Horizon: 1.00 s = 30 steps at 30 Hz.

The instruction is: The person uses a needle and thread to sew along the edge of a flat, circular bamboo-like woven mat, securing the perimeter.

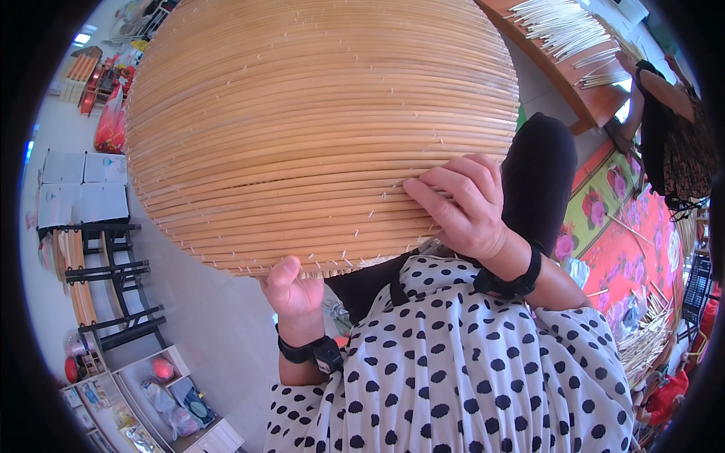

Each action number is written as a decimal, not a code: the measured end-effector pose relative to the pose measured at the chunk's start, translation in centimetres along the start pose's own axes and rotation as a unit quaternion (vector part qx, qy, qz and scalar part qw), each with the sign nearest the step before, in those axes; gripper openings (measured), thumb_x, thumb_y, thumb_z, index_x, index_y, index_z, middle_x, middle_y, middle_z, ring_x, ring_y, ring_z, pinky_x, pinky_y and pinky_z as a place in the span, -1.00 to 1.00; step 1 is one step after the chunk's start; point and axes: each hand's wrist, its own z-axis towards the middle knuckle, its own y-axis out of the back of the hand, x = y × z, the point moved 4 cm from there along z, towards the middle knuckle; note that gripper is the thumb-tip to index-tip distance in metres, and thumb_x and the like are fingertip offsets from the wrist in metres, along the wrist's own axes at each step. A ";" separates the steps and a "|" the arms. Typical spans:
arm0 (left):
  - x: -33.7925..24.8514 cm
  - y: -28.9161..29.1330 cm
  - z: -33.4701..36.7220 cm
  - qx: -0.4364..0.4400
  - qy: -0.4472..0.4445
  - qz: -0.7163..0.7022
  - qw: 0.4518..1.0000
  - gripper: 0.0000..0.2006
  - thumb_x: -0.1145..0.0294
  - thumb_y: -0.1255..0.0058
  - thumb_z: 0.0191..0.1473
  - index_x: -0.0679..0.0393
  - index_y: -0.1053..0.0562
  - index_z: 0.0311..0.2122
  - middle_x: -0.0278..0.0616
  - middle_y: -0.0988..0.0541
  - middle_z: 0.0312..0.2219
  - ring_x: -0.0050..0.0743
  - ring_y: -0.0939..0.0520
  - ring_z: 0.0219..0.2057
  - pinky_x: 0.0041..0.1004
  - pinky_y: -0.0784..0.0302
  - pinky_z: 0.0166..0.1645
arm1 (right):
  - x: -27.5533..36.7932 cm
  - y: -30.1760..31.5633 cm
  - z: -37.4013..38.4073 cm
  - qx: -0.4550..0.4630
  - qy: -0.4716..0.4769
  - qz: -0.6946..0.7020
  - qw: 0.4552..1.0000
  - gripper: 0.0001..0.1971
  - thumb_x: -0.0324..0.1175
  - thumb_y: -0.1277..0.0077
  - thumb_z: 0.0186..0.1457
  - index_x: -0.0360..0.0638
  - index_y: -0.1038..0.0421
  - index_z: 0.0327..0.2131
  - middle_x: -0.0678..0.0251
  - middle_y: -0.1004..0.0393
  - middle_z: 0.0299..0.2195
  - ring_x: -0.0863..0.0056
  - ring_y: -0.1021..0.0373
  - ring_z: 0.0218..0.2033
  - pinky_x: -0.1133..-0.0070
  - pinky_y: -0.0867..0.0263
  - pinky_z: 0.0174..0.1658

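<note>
A big round panel of thin tan reeds [325, 128], laid side by side, is propped in front of me and fills the upper middle. Short white thread ends poke out in rows across it and along its rim. My left hand [291, 293] grips the lower rim, its thumb up at the edge and the other fingers hidden behind. On the lower right of the panel rests my right hand [467, 205], fingers bent and thumb against the reeds. Whatever lies between those fingertips is too small to make out.
At upper right, pale sticks [563, 30] lie on a wooden table [596, 102] near another person [672, 128]. More sticks [646, 332] lie on a red floral cloth [627, 249]. Folding black-framed furniture [113, 272] and an open drawer unit [162, 392] stand left.
</note>
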 end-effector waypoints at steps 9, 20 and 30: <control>0.1 -0.1 -0.2 0.009 0.008 -0.008 1.000 -0.23 0.49 -0.06 -0.19 0.21 -0.15 0.23 -0.10 -0.34 0.12 -0.09 -0.39 0.15 -0.06 -0.33 0.24 | -0.1 0.1 0.0 -0.030 0.017 -0.008 0.999 -0.63 -0.38 -0.08 -0.28 -0.08 -0.57 -0.26 0.43 -0.44 -0.27 0.46 -0.34 -0.23 0.47 -0.28 -0.14; -0.2 0.7 -0.9 0.073 -0.050 0.060 0.994 -0.22 0.52 -0.06 -0.19 0.14 -0.16 0.25 -0.17 -0.31 0.16 -0.15 -0.33 0.20 -0.04 -0.22 0.30 | -0.3 -0.2 -0.4 -0.026 0.012 0.001 1.000 -0.58 -0.40 -0.10 -0.27 -0.10 -0.56 -0.19 0.40 -0.43 -0.22 0.42 -0.33 -0.21 0.43 -0.28 -0.10; -0.1 -0.3 -0.7 0.125 -0.072 0.013 0.989 -0.27 0.61 -0.04 -0.20 0.17 -0.23 0.21 -0.17 -0.37 0.11 -0.18 -0.37 0.16 -0.08 -0.24 0.28 | 0.0 0.1 -0.6 -0.029 -0.034 -0.026 0.999 -0.56 -0.40 -0.11 -0.29 -0.05 -0.56 -0.18 0.44 -0.44 -0.24 0.46 -0.33 -0.20 0.48 -0.24 -0.08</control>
